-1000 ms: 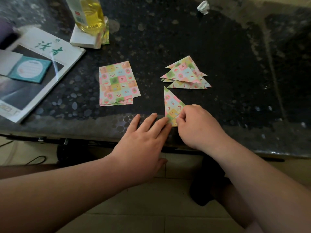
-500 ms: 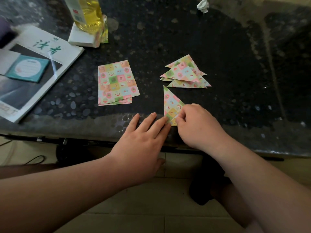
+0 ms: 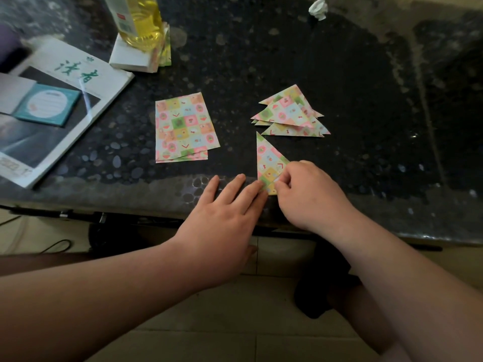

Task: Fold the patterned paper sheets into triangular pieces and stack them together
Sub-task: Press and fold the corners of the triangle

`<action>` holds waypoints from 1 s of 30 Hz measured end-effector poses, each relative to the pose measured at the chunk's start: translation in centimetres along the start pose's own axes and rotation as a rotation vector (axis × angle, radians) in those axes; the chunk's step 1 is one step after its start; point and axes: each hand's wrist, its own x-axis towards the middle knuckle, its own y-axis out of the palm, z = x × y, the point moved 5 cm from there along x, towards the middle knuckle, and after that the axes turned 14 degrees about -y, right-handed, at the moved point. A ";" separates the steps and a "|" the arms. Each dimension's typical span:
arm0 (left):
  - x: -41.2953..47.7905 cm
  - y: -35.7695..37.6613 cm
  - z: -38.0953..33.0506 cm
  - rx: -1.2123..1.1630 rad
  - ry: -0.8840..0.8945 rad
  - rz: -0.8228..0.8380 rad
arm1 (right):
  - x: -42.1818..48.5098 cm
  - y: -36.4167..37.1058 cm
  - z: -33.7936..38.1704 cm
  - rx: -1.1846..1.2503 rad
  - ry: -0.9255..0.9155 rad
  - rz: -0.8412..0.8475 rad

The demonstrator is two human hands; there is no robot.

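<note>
The triangle piece [image 3: 269,163] lies at the near edge of the table [image 3: 261,48], just near of the pile of triangles [image 3: 290,113] and to the right of the flat sheets [image 3: 183,126]. The left hand [image 3: 222,212] lies flat with straight fingers, and its tips press the piece's near left corner. The right hand [image 3: 311,197] is curled and pinches the near right corner. The two hands sit side by side, almost touching.

The paper looks thin and light. It will bend with a small push and could slide on the smooth dark top. I think it is best to pin one corner and rub along the fold, because grabbing the middle might crumple it.

Since half a second ago almost nothing has changed — hands, piece and both piles are in the same spots.
</note>
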 end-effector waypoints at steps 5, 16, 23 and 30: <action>0.0 -0.4 0.0 -0.041 0.006 0.002 | 0.0 0.0 0.0 0.001 0.002 -0.001; -0.2 -0.7 0.3 -0.040 0.040 0.058 | 0.0 -0.2 0.0 0.005 -0.003 0.014; -0.3 -1.1 0.1 -0.041 0.050 0.063 | 0.1 0.0 -0.1 0.002 -0.003 -0.004; 0.0 -0.8 -0.3 -0.062 0.021 0.006 | 0.1 0.0 -0.1 -0.004 0.001 -0.010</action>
